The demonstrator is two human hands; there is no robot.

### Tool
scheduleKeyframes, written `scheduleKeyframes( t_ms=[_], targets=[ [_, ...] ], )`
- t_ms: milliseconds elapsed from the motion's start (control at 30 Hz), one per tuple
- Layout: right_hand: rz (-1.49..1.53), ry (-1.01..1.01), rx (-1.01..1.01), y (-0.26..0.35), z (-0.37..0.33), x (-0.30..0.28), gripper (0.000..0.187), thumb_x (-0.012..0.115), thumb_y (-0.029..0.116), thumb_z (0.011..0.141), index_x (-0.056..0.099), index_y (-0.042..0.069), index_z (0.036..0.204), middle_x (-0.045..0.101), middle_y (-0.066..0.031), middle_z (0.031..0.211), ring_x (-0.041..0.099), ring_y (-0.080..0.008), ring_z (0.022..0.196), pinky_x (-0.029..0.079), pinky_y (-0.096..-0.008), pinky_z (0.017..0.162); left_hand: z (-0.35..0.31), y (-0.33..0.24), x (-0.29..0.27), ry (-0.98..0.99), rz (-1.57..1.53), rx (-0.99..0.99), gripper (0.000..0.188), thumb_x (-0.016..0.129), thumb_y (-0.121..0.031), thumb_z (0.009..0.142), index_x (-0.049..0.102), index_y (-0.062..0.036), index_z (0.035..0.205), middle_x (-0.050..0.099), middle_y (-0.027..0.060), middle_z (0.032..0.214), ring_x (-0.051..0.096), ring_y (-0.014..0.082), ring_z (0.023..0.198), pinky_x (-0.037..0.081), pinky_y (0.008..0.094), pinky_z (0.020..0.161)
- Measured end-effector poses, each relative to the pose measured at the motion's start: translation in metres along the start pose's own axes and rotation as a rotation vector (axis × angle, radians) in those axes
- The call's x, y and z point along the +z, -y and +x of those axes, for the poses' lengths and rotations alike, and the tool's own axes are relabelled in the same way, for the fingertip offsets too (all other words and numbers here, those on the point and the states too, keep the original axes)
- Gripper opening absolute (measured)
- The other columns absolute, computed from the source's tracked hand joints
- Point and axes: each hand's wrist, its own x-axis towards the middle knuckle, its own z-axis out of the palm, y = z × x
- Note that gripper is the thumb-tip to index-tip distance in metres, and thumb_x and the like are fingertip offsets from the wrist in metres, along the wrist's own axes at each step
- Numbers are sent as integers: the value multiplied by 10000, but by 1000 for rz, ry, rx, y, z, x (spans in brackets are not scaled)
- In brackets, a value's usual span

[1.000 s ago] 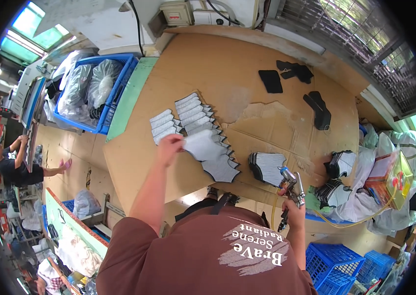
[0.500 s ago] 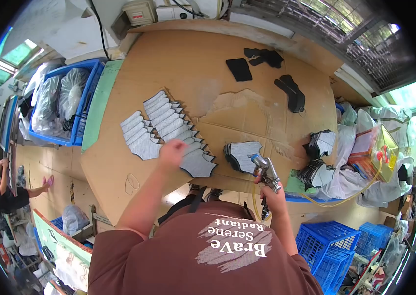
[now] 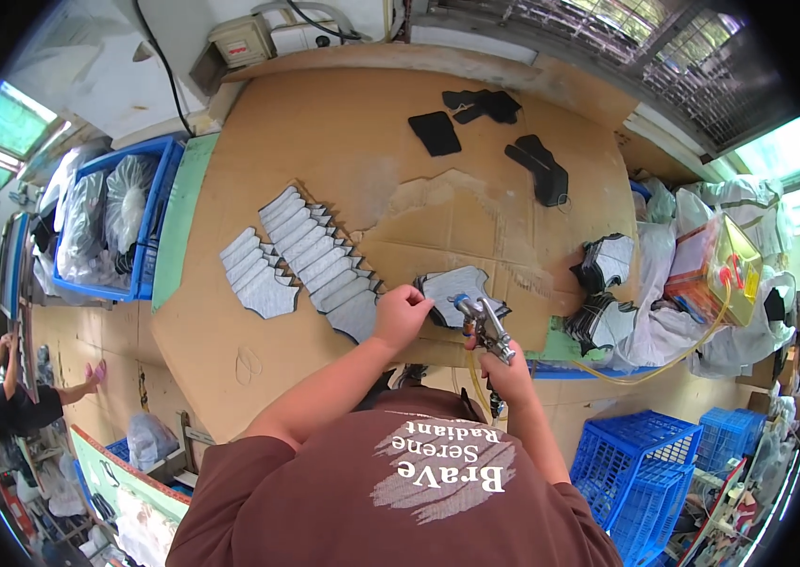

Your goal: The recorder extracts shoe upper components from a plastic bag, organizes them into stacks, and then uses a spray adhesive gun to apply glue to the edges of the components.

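Observation:
My right hand (image 3: 506, 370) grips a metal spray gun (image 3: 487, 331) with a blue part at its front, tilted toward a small stack of grey, dark-edged fabric pieces (image 3: 456, 283). At the stack's near left edge is my left hand (image 3: 402, 316), its fingers pinched together; whatever lies between the fingertips is hidden. Left of that hand, a long row of overlapping grey pieces (image 3: 310, 250) slants across the cardboard, its near end partly behind the hand. A shorter fanned row of similar pieces (image 3: 256, 274) lies farther left.
Cardboard (image 3: 220, 189) covers the table. Black cut pieces (image 3: 539, 170) lie toward the back, and two grey-and-black stacks (image 3: 605, 263) at the right edge. A yellow hose (image 3: 650, 380) runs from a clear yellow container (image 3: 729, 269). Blue crates (image 3: 631, 472) stand lower right; another person (image 3: 17, 402) is far left.
My left hand has moved right from the long row to the small stack, where a grey piece now covers more of the top. The spray gun has stayed by the stack.

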Motion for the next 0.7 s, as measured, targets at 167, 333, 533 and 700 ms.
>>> scheduleKeyframes(
  t_ms=[167,333,533,700],
  targets=[
    [-12,13,-20,4,2,4,253,495,5,731,557,22,975,581,-22,851,519,-114,832,402,-257,784,-1,-10,-8,93,-318,-246,131,648,-68,732,549,17,730,600,87,651,601,138,590,485,257,519],
    [-30,21,13,7,7,9,224,463,5,726,552,9,933,569,-21,798,516,-105,772,411,-250,736,0,-17,-11,109,-397,-311,135,632,-30,749,522,30,797,585,88,705,613,140,606,510,241,522],
    [-2,27,11,7,7,8,239,453,1,720,544,5,941,550,-17,759,506,-97,734,411,-240,711,0,-20,-10,108,-402,-300,126,631,-24,750,523,27,791,584,84,702,610,133,606,505,234,512],
    [6,17,34,9,6,8,226,451,-1,717,543,3,924,550,-15,752,504,-98,725,412,-240,703,0,-21,-9,104,-386,-293,124,628,-23,752,522,28,793,584,84,703,610,135,606,506,237,513]
  ],
)
